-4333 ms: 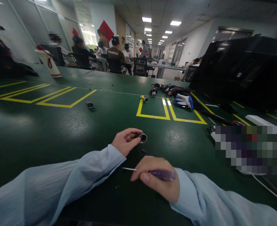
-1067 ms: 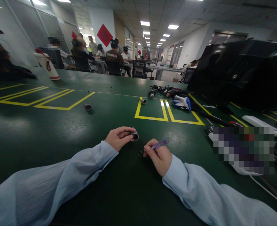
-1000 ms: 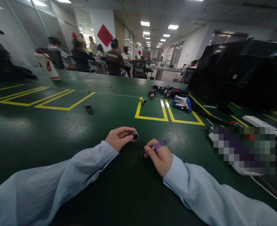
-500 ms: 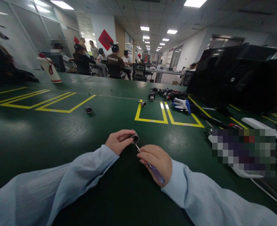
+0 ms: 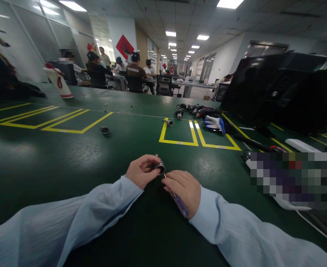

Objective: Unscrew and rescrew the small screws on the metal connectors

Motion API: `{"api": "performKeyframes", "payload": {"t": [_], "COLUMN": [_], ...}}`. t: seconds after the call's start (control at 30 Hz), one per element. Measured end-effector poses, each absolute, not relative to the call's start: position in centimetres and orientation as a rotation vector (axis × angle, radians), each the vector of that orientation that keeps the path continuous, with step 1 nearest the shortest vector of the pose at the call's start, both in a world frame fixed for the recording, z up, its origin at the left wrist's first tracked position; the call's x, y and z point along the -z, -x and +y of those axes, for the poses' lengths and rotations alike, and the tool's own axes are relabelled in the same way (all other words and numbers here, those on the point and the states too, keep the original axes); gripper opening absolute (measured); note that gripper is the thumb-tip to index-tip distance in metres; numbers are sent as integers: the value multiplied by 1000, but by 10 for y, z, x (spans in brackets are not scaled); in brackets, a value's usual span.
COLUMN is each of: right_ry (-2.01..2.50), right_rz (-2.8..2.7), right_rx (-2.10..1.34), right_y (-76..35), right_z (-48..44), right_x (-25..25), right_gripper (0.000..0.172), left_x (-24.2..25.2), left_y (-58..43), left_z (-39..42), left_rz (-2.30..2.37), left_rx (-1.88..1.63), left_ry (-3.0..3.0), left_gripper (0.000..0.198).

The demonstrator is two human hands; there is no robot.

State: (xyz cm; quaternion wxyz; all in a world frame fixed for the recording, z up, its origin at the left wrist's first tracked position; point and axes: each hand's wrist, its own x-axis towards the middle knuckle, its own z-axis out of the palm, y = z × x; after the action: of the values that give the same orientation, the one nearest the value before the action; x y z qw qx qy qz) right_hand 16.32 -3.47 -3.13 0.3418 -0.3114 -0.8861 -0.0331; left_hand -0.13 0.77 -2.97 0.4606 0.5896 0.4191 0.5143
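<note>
My left hand (image 5: 142, 172) pinches a small grey metal cup-shaped part (image 5: 161, 168), its open mouth facing me and to the right. In my right hand (image 5: 184, 189) is a screwdriver (image 5: 180, 205) with a clear purple handle, its thin shaft pointing up and left at the cup's rim. The shaft's tip is hidden at the cup, so I cannot tell whether it goes inside. Beyond my hands, a similar metal part (image 5: 169, 122) lies at a yellow taped rectangle. Another dark metal cup (image 5: 104, 129) lies on its side farther left.
The green table (image 5: 118, 148) carries yellow tape outlines. Toward the back right lie a corded power tool (image 5: 205, 111) and a white-and-blue glove (image 5: 215, 124). A large black case (image 5: 280, 89) stands at right. A white cup (image 5: 59, 81) stands back left; several people sit beyond.
The metal cup has come slightly down toward me and turned a little in my left hand. My right hand has shifted slightly left, and less of the screwdriver's shaft shows.
</note>
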Motion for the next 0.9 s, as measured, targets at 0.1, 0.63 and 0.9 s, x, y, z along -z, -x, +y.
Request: {"api": "performKeyframes", "payload": {"t": [0.1,0.63,0.9], "right_ry": [801,822,801], "right_rz": [-2299,-2316,-2237], "right_rx": [91,170,43], "right_y": [-162,-157,-159], "right_z": [-35,-40,-36], "right_x": [34,29,38], "right_gripper": [17,15,15], "left_x": [31,30,29], "left_y": [1,2,2], "left_z": [8,9,8], "left_rz": [1059,1108,1121], "left_rx": [-1266,-1234,-1239], "left_ry": [-1449,-1508,-1541], "left_gripper": [17,16,17]}}
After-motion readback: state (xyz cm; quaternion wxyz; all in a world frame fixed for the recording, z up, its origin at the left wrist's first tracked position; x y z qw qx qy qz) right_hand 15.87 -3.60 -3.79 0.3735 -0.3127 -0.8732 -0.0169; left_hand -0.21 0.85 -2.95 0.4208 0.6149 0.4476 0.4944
